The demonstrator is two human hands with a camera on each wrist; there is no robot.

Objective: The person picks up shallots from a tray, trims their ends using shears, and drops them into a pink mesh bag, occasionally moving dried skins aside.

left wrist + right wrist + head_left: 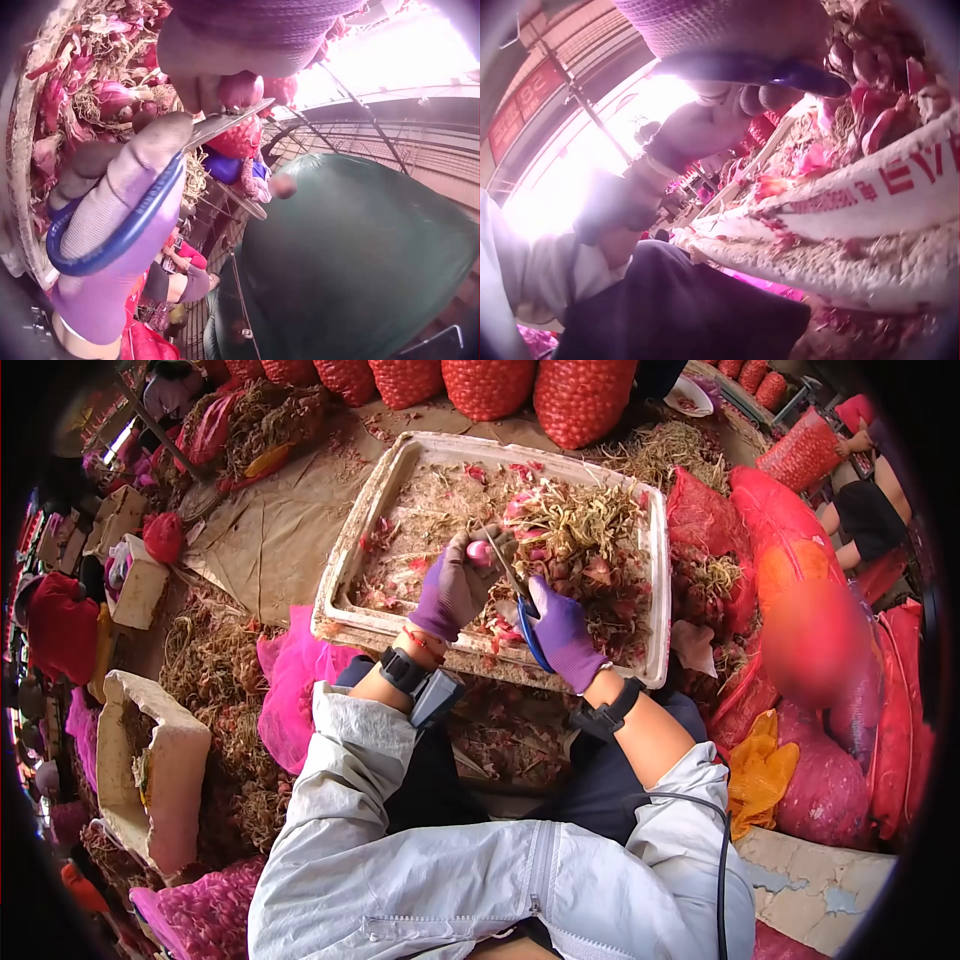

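Both hands wear purple gloves with greyish, soiled fingers. The left hand point(455, 585) pinches a pinkish-red onion bulb point(480, 553), which also shows in the left wrist view as a round bulb point(241, 91). My right hand point(562, 628) grips blue-handled scissors point(530, 628), fingers through the handle loops. The scissor blades point(229, 122) are apart, with one lying beside the bulb. Under the hands is a white foam tray point(655, 600) with dry roots and stems point(580, 520), red skins and bulbs. In the right wrist view the scissors' blue handle point(757, 69) crosses below the purple glove.
Full red mesh sacks point(487, 385) stand behind the tray. More sacks and an orange net point(760, 775) lie at the right. At the left are a pink net point(305, 690), a foam box point(180, 780) and heaps of dry stems point(215, 690). Another person point(875, 510) sits at the far right.
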